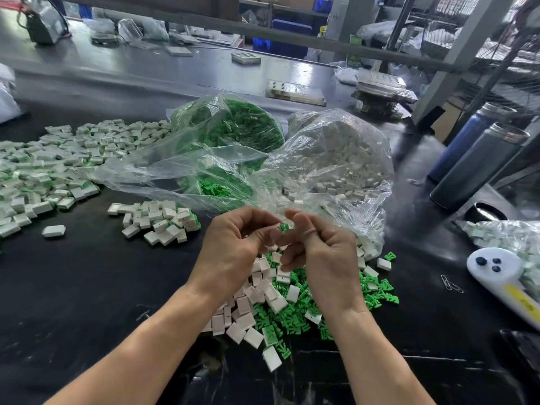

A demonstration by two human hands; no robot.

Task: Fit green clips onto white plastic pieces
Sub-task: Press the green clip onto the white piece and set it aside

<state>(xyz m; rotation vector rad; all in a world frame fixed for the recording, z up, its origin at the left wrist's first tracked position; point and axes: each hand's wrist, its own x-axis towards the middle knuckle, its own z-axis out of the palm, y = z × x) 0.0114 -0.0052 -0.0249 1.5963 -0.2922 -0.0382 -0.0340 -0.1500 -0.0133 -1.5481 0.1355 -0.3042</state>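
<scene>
Clip, orientation unclear, between hands

The surface is black and smooth with a dull sheen. On it, just below the hands, lie matt white plastic pieces and bright green plastic clips. Behind the hands, two clear plastic bags are thin, crinkled and glossy. Right of the bags stand two dark flasks with a smooth satin finish, and beside them a glossy white plastic handle.

two dark flasks right; paperclips near white handheld device.
</scene>
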